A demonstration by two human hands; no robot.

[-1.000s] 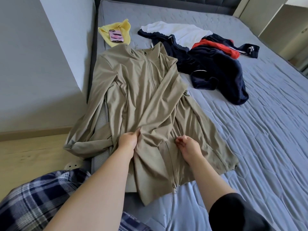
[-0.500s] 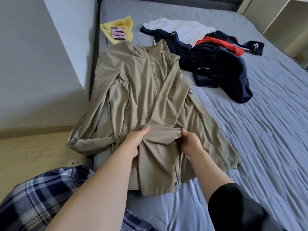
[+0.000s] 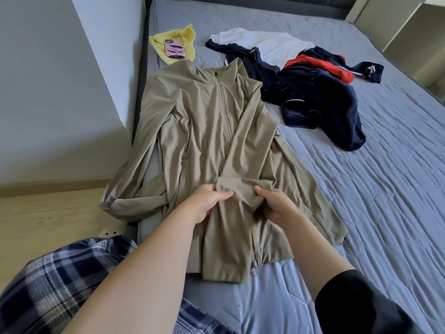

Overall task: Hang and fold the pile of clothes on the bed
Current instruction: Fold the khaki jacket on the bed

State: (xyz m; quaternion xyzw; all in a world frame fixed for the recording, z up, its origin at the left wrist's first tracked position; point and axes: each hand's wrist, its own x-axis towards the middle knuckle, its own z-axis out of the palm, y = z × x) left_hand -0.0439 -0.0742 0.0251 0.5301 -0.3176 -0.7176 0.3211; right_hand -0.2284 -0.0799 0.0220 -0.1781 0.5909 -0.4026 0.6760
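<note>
My left hand (image 3: 208, 201) pinched the left edge of the sleeve cuff (image 3: 240, 190) and my right hand (image 3: 277, 206) pinched its right edge, both closed on the cloth. I judged the sleeve should be drawn taut and laid flat along the zip (image 3: 222, 104) before creasing. The tan jacket (image 3: 199, 126) lay front-up on the bed (image 3: 373, 201) at my 12 o'clock, the unsorted pile (image 3: 313, 92) at its 2 o'clock.
</note>
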